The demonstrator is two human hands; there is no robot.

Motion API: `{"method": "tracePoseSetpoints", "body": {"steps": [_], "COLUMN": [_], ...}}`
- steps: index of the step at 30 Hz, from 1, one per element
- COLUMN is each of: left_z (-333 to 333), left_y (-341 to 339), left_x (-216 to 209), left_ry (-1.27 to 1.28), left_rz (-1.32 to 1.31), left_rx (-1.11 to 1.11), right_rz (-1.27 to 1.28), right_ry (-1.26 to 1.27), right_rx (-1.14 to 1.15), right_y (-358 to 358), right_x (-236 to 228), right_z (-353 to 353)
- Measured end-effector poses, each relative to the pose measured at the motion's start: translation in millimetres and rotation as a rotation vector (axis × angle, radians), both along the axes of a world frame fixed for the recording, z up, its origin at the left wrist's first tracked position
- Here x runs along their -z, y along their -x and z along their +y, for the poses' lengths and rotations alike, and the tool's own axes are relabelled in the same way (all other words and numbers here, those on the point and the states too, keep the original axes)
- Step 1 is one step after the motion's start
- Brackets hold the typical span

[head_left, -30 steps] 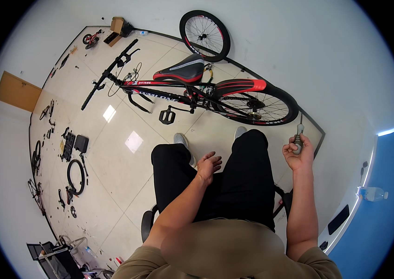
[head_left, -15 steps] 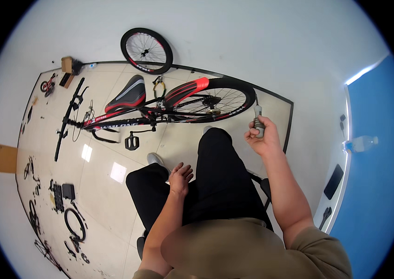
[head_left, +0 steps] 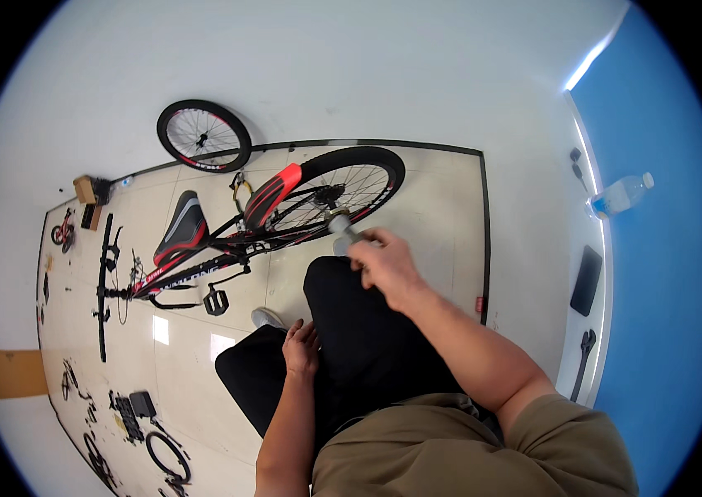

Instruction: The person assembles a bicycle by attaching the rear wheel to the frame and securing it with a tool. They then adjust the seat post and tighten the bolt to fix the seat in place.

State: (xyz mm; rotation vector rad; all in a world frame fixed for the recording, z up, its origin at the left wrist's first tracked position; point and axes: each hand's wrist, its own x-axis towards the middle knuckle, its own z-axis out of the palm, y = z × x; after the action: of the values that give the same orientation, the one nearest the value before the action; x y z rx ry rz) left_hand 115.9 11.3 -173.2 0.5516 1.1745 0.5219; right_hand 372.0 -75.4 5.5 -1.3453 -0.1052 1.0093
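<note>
My right hand (head_left: 388, 267) is closed around a screwdriver (head_left: 339, 224) with a grey handle, partly smeared by motion. The tool overlaps the lower edge of the rear wheel (head_left: 384, 170) of a black and red bicycle (head_left: 185, 280), near its hub; whether it touches is unclear. Lying on its side on the floor, the bicycle has its saddle (head_left: 183, 228) and red rear mudguard (head_left: 275, 195) toward the wall. My left hand (head_left: 301, 346) rests between my thighs, holding nothing, its fingers loosely stretched.
A loose wheel (head_left: 203, 137) leans against the wall. On the ledge at right are a bottle (head_left: 621, 195), a dark phone-like slab (head_left: 585, 280) and a wrench (head_left: 585, 361). Bicycle parts, a toolbox (head_left: 129, 417) and a cardboard box (head_left: 85, 190) lie at left.
My right hand has moved left with the screwdriver, from beside the tyre's outer edge to near the hub area. The whole view has shifted, while my left hand stays by my thighs.
</note>
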Motion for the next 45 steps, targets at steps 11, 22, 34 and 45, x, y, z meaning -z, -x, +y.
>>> {"method": "tracePoseSetpoints", "body": {"steps": [11,22,34,45], "left_z": [14,11,7,5], "left_y": [18,16,14,11], "left_x": [18,12,8,2], "left_ry": [-0.034,-0.066,-0.053,-0.046], "left_rz": [0.034,0.066,0.028,0.058], "left_rx": [0.086,0.119,0.074,0.043], "right_rz": [-0.367,-0.410,-0.298,0.423], "right_ry": [-0.054,-0.029,-0.040,-0.102], "right_rx": [-0.292,-0.195,-0.217,-0.089], "right_y": [46,34,30,11], "right_x": [-8,-2,-1,-7], "right_z": [-6,-6,-6,-7]}}
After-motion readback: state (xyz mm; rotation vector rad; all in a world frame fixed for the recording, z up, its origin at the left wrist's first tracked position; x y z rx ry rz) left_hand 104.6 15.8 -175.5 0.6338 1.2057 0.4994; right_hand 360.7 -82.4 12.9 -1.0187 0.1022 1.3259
